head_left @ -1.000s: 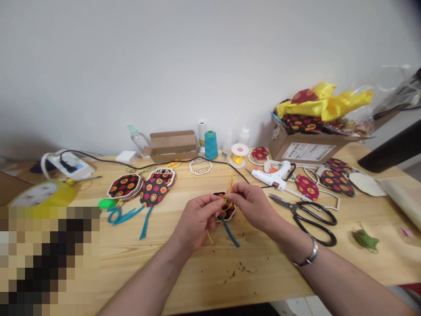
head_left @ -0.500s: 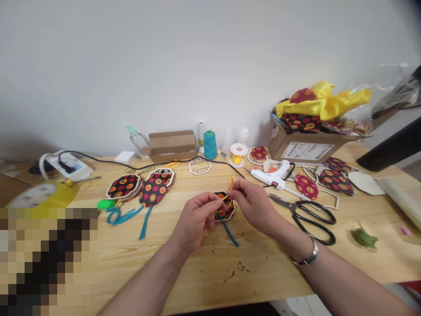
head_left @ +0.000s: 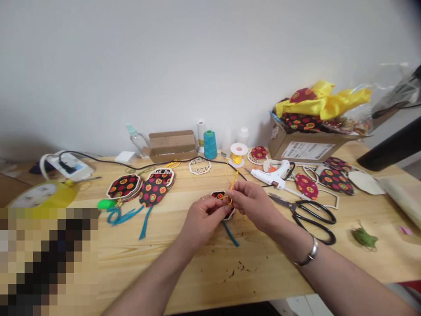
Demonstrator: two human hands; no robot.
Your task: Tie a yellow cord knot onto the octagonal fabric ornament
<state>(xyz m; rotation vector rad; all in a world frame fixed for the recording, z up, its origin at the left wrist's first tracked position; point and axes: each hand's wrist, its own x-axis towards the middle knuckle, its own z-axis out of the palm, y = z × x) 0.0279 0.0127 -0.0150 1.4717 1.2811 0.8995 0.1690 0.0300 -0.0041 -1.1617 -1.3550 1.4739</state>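
Note:
Both hands meet over a small patterned fabric piece with a pale scalloped frame, lying at the middle of the table and partly covered by my fingers. A blue ribbon trails from its near edge. Yellow cord runs between my fingers and rises above them. My right hand pinches this cord. Thumb and fingertips of my left hand are closed on the cord too, just left of the right fingertips. Farther back stands a spool of yellow cord.
Black-handled scissors and a white glue gun lie on the right. Stacked patterned pieces sit left. Behind are a teal thread cone and a cardboard box of fabric. A green thread bundle lies far right.
My left hand has moved slightly right, its fingertips now meeting those of the right hand. More yellow cord stands up above the right fingers.

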